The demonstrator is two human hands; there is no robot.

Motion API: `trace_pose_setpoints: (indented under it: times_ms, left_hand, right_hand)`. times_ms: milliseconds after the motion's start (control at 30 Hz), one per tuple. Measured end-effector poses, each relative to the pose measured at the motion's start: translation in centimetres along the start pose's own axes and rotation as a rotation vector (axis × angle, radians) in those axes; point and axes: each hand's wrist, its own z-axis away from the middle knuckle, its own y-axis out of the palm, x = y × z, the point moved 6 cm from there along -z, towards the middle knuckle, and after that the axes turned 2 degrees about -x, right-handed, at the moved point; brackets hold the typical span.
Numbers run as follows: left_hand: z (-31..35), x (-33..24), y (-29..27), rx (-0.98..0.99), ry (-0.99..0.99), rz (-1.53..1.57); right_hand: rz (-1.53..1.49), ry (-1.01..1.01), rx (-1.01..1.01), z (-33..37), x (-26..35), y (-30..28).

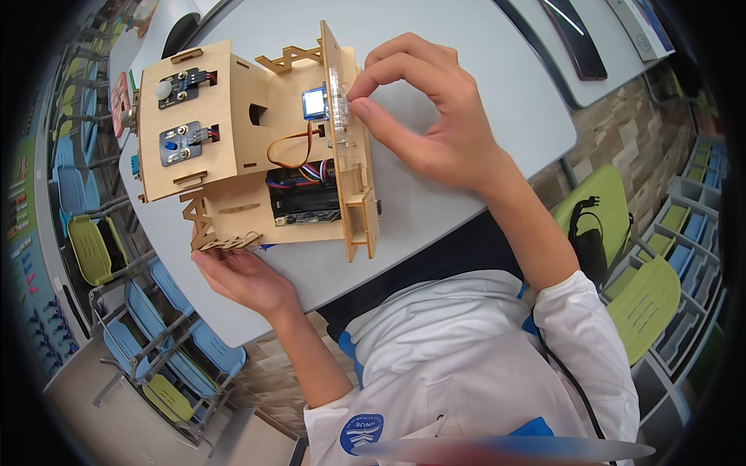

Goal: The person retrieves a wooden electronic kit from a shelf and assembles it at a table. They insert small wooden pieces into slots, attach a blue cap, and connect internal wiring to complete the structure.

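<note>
The wooden house model (252,206) lay between the two hands, over the desk (466,225): beyond the left hand (252,283) and to the left of the right hand (451,128). Its longer run went roughly crosswise, from the sloping roof panel (186,116) on the left hand's side to the tall wooden panel (346,217) nearest the right hand. That tall panel stood nearly edge-on, its own length running away from the body, so its outer face was turned toward the right hand.

The hands were well apart. The right was the nearer to the clear plastic piece (336,89) on the tall panel: its thumb and index finger were curled into a ring, their tips close together right at that piece. Whether they pinched it or only stood beside it could not be told. The left hand was turned palm up at the model's near left corner, thumb by a zigzag wooden strip (233,242); its fingers were partly hidden under the wood, so how firmly it held could not be told.

Just past the tall panel from the right fingertips sat a blue module (315,103), with a looped cable (291,161) nearer the body. The black battery holder (303,198) lay between the left hand and that panel.
</note>
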Motion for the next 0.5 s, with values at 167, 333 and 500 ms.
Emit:
trace_pose_setpoints:
  times_ms: [167, 333, 500]
  left_hand:
    - [-0.17, 0.18, -0.48, -0.023, -0.006, -0.029]
    - [-0.24, 0.38, -0.29, -0.004, -0.017, 0.005]
    - [-0.15, 0.18, -0.05, -0.018, -0.008, 0.001]
  right_hand:
    - [-0.068, 0.019, 0.009, 0.27, -0.44, 0.32]
    - [-0.087, 0.034, 0.011, 0.38, -0.59, 0.22]
    - [-0.087, 0.034, 0.01, 0.48, -0.77, 0.42]
